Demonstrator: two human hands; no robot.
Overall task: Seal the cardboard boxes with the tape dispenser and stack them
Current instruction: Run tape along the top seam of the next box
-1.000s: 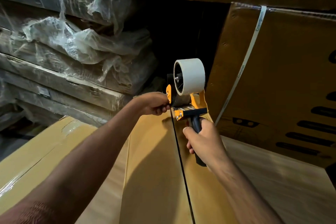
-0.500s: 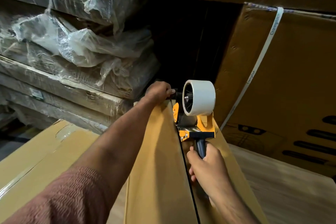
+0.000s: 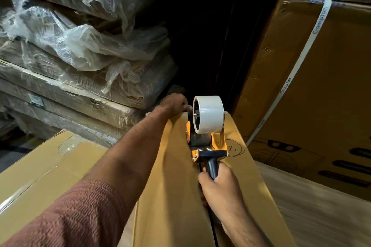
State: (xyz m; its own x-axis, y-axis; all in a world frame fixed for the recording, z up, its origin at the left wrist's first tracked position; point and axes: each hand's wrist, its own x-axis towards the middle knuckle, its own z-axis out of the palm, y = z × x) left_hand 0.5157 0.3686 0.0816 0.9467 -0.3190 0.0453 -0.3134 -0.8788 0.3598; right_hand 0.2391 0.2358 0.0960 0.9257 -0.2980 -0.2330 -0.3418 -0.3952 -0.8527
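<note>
The person is working on a long cardboard box (image 3: 170, 196) whose two top flaps are meeting in a dark seam (image 3: 212, 224) that is running away from the camera. The right hand (image 3: 217, 190) is wrapping its fingers around the black handle of the tape dispenser (image 3: 206, 138), which is standing on the seam near the far edge of the box, with the white tape roll (image 3: 210, 114) on top. The left hand (image 3: 173, 102) is reaching over the far edge of the box, just beside the roll. Its fingers are curling over this edge; whether they are pinching the tape end there, I cannot tell.

To do this step well, I think the left hand should be pressing the tape end firmly on the far side while the right hand is pulling the dispenser along the seam toward the body, keeping it centred and low so both flaps are being covered equally.

Another box (image 3: 40, 166) is lying at the left.
</note>
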